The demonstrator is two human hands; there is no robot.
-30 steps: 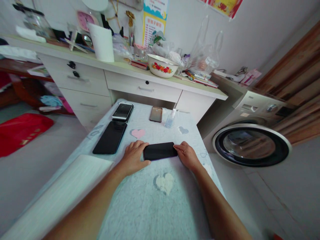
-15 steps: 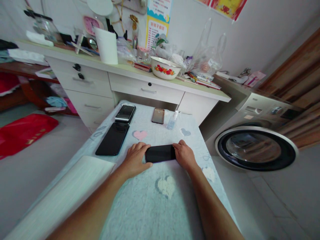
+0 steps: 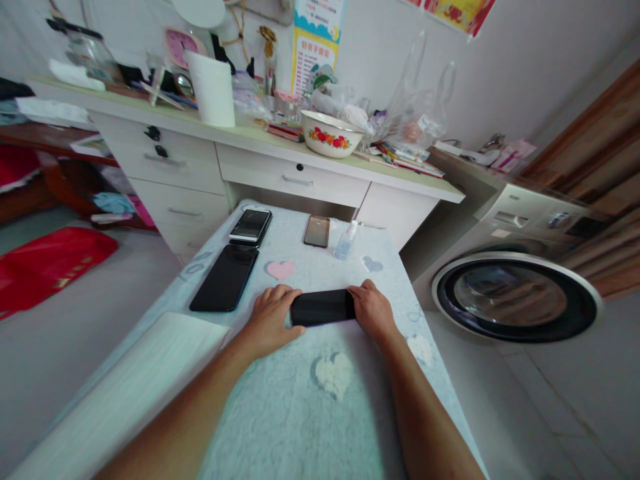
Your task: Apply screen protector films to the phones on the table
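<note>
A black smartphone (image 3: 323, 308) lies sideways between my hands, its dark screen facing up. My left hand (image 3: 273, 320) grips its left end, thumb along the near edge and fingers at the far edge. Around the right end, my right hand (image 3: 373, 308) is closed, covering that corner. Beyond it on the cloth are a brown-tinted phone case (image 3: 317, 231) and a clear spray bottle (image 3: 345, 241). To the left lie a large black tablet-like device (image 3: 225, 279) and a white-framed phone (image 3: 251, 225) resting on another dark device.
The table wears a pale cloth (image 3: 280, 413) with heart patterns. A white folded sheet or board (image 3: 130, 387) lies along its left side. Behind stands a white desk (image 3: 260, 163) with a flowered enamel bowl (image 3: 331, 135). A washing machine (image 3: 515, 220) stands at right.
My right hand has shifted very slightly to the right along the phone's end. My left hand and the other things stay where they were.
</note>
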